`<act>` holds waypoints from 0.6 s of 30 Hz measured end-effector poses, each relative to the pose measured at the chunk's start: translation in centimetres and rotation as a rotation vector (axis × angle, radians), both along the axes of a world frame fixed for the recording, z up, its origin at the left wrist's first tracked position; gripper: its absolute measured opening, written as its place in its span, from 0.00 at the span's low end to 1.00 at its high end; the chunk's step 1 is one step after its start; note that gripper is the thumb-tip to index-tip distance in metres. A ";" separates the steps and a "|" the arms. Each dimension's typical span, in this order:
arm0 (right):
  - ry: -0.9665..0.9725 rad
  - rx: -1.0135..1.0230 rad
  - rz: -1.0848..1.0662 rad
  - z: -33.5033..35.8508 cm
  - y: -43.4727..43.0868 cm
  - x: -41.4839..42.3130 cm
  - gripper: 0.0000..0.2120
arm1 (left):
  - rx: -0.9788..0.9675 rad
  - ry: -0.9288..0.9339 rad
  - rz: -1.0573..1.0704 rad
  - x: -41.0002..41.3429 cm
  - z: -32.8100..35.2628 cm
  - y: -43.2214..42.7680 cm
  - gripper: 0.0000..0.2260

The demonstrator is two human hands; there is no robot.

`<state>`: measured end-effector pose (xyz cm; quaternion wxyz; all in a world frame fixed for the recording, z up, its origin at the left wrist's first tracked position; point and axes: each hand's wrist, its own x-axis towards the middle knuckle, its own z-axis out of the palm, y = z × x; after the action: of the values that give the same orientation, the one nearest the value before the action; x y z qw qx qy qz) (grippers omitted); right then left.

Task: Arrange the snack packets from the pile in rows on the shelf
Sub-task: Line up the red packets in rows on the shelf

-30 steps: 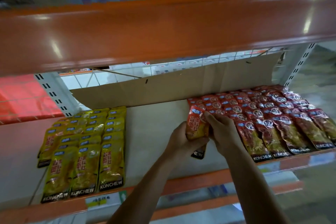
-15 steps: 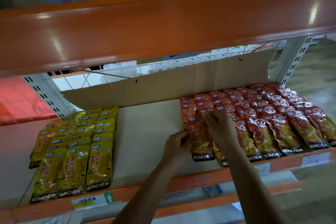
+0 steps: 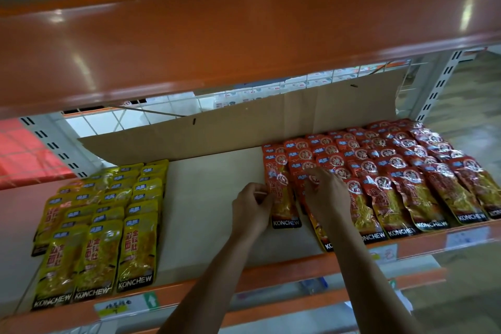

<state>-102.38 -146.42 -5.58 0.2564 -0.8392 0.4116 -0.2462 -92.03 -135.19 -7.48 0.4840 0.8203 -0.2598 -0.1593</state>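
My left hand [image 3: 250, 209] pinches the left edge of the red packet [image 3: 284, 209], which lies at the left end of the red rows [image 3: 406, 171] on the shelf [image 3: 211, 219]. My right hand [image 3: 326, 198] presses flat on the neighbouring packets. Risk: sideways pressure from either hand could skew the slippery, overlapped columns.

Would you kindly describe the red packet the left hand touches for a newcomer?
On the orange-edged shelf, find the red packets at right. The packet the left hand pinches fronts their leftmost column. Unlike its front-row neighbours, it borders the bare middle.
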 end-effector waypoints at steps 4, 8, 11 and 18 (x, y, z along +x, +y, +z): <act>-0.006 0.024 0.004 -0.2 -0.1 0.0 0.16 | -0.008 0.007 0.026 0.1 0.3 -0.6 0.10; 0.008 0.033 0.008 -0.2 0.0 -0.1 0.17 | 0.019 -0.108 0.036 0.1 0.4 -1.1 0.15; 0.005 0.025 0.014 -0.2 0.2 -0.2 0.17 | 0.058 -0.240 0.006 0.3 0.1 -1.2 0.18; 0.000 0.017 0.019 -0.1 0.4 -0.3 0.16 | 0.115 -0.394 -0.070 0.4 -0.8 -0.7 0.15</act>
<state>-102.66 -146.07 -5.72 0.2658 -0.8408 0.4059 -0.2402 -91.66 -135.92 -8.27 0.3703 0.8523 -0.3684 -0.0270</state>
